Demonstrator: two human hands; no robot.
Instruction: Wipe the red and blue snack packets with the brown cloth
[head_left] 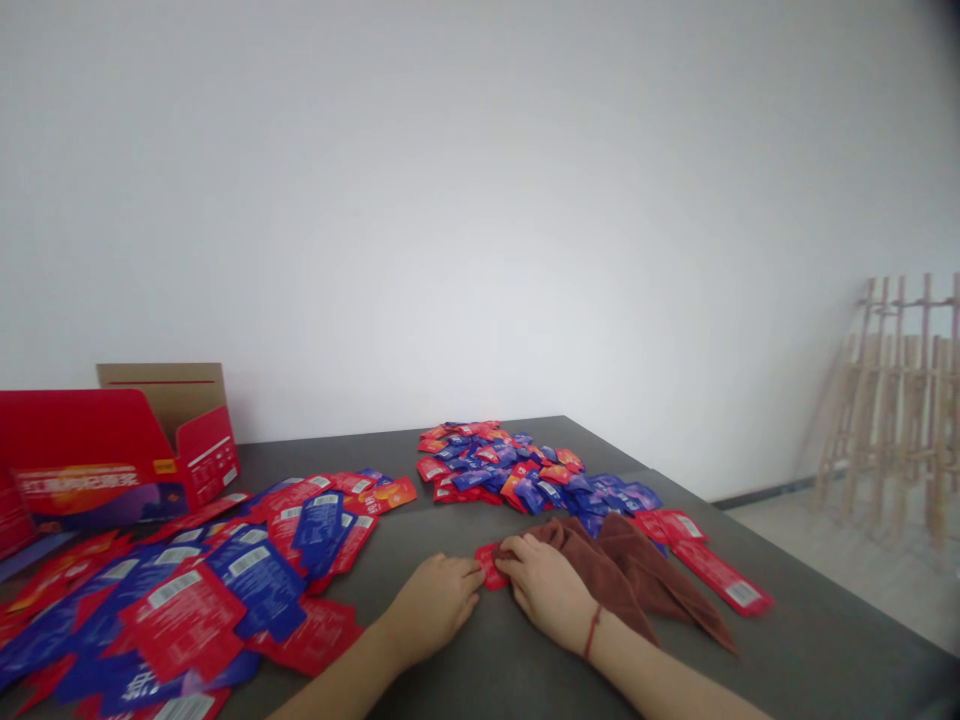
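My left hand (435, 600) and my right hand (546, 585) rest close together on the dark grey table (787, 650). Both pinch one small red packet (491, 565) between their fingertips. My right wrist wears a thin red string. A crumpled dark red cloth (637, 575) lies just right of my right hand, touching it. To the left spreads a loose layer of larger flat red and blue pouches (225, 585). Behind the cloth sits a heap of small red and blue packets (525, 470).
An open red cardboard box (112, 455) with a brown flap stands at the table's far left against the white wall. Long red pouches (724, 580) lie right of the cloth. Wooden racks (900, 400) lean on the wall at far right, on the floor.
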